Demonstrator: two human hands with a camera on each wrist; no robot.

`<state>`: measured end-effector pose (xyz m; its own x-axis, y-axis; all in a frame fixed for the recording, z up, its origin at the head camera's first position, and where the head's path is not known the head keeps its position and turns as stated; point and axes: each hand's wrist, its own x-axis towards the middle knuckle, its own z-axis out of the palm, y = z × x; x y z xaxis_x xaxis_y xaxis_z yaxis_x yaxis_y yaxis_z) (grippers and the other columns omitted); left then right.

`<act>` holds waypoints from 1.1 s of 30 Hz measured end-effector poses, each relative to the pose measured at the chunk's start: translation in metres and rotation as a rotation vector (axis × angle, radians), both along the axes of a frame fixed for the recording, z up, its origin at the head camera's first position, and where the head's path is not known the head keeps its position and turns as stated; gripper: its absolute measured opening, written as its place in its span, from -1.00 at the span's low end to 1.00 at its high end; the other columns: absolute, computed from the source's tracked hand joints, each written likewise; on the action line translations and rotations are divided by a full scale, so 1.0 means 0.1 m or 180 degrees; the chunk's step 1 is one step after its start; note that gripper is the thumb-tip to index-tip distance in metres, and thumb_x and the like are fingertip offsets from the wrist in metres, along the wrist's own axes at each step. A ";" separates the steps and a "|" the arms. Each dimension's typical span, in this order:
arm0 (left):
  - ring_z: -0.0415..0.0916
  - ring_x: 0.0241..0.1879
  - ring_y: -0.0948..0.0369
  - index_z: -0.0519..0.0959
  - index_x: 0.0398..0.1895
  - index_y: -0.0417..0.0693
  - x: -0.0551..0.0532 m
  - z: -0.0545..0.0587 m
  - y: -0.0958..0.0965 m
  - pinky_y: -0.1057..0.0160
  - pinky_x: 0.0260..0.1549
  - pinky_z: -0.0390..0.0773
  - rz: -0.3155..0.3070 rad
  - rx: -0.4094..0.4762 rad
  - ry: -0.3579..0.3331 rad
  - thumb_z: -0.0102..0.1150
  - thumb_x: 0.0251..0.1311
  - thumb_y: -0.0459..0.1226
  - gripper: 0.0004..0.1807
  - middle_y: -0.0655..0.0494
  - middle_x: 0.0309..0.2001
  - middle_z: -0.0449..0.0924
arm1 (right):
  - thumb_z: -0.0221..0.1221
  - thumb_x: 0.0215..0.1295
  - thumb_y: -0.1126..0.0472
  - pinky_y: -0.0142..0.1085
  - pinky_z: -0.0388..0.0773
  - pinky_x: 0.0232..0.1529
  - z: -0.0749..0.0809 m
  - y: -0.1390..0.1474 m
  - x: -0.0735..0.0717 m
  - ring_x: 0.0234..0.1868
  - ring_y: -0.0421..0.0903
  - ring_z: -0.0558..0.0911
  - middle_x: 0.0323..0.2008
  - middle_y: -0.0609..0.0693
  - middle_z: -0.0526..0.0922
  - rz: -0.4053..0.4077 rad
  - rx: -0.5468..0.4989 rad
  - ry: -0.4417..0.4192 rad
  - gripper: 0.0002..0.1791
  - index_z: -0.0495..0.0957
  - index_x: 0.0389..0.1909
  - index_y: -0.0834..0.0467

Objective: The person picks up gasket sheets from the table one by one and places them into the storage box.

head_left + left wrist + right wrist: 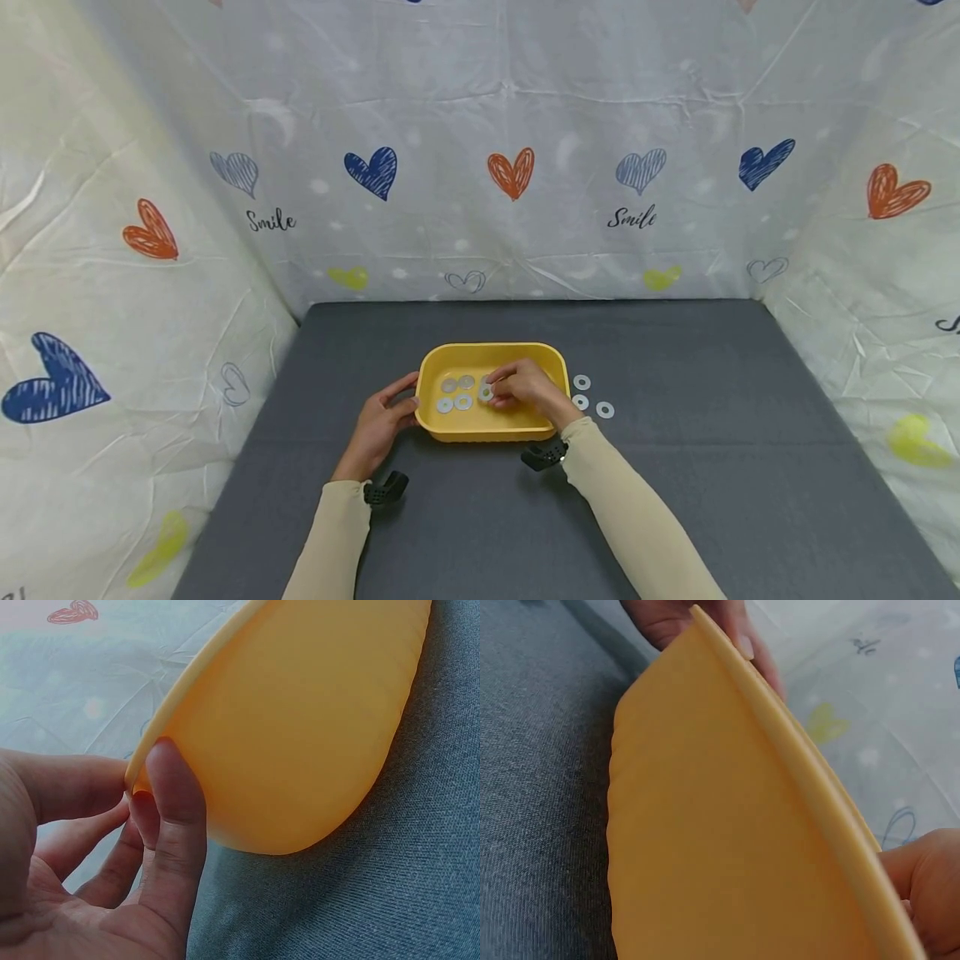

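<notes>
- Rings [458,402] lie flat in the tray's [480,435] left half.
- Right hand [527,386] reaches in, fingers bent at one ring [482,395]; I cannot tell whether they pinch it.
- Left hand [381,422] grips the left rim between thumb and fingers, presumably steadying the tray.
- Three loose rings [599,410] sit just rightward on the table [675,375].

Head view: moderately bright, diffuse light, looks overhead. Pale curtain [570,100] has a yellowish cast on the left, light streaks along its creases. Soft shadows on the dark table [675,500], below both wrists and along the near side of the yellow tray [480,435]. Wide-angle stretch at edges, big blue heart [56,383] at left looks enlarged. Washers [467,382] small, fine detail soft. Wrist views dimmer: tray's outer wall shaded, dark shadow beside it on the cloth; left wrist's curtain washed out, hazy.
</notes>
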<state>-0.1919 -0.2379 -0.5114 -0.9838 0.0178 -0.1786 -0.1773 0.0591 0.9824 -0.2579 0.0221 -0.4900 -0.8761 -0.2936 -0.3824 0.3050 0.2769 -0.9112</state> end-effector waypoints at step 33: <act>0.58 -0.21 0.25 0.33 0.44 0.04 -0.01 -0.01 0.00 0.34 -0.21 0.64 -0.0003 0.0063 0.0022 0.11 0.36 -0.32 -0.43 0.01 0.40 0.31 | 0.23 0.23 0.38 -0.23 0.70 -0.38 -0.02 0.02 0.02 -0.48 -0.02 0.73 -0.39 0.21 0.72 -0.0323 0.0338 0.0571 -0.74 0.62 -0.05 0.31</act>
<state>-0.1928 -0.2379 -0.5123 -0.9849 0.0223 -0.1714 -0.1705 0.0397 0.9846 -0.2556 0.0245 -0.4920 -0.9558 -0.1668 -0.2420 0.1720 0.3502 -0.9207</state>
